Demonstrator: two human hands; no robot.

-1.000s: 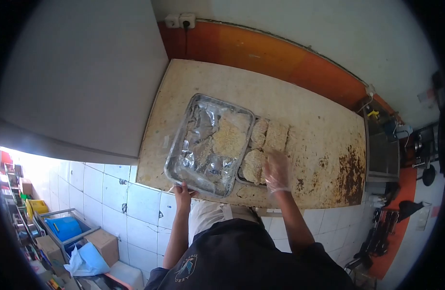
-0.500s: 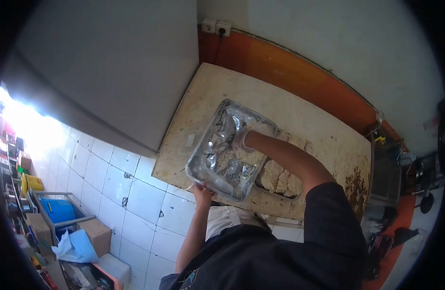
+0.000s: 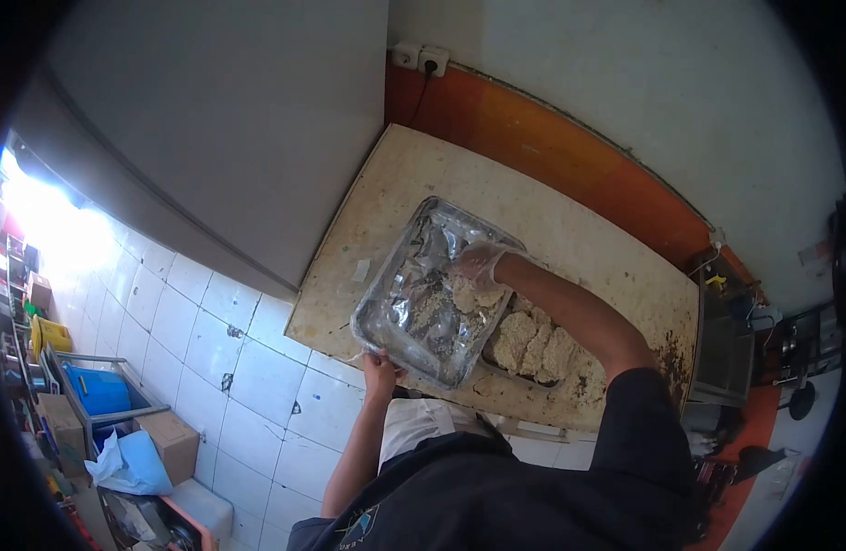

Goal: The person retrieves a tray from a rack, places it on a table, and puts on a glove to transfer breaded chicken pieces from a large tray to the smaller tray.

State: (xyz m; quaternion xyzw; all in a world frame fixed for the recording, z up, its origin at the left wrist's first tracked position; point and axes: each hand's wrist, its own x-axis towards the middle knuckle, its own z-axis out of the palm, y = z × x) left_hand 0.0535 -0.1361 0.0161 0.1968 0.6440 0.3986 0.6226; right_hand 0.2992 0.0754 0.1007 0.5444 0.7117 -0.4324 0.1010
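Note:
A metal tray (image 3: 371, 310), lined with clear plastic and strewn with pale crumbs, lies tilted on the worn table (image 3: 331, 317). My left hand (image 3: 380, 372) grips its near left corner. Inside the tray, my right hand (image 3: 479, 264), in a clear plastic glove, is closed over a crumb-coated piece (image 3: 476, 296); its fingertips are partly hidden. Beside the tray on the right, a second tray (image 3: 524, 378) holds several crumb-coated pieces (image 3: 530, 344), partly covered from view by my right forearm.
A large grey panel (image 3: 221, 119) rises at the table's left. Behind the table are an orange wall strip (image 3: 551, 129) and a plugged socket (image 3: 433, 62). On the tiled floor at left stand a blue container (image 3: 100, 389) and a cardboard box (image 3: 168, 444). Shelving (image 3: 724, 354) stands at right.
My right hand has moved slightly right and toward the tray's right edge, with a coated piece now showing under it. My left hand stays at the tray corner. The view has shifted a little.

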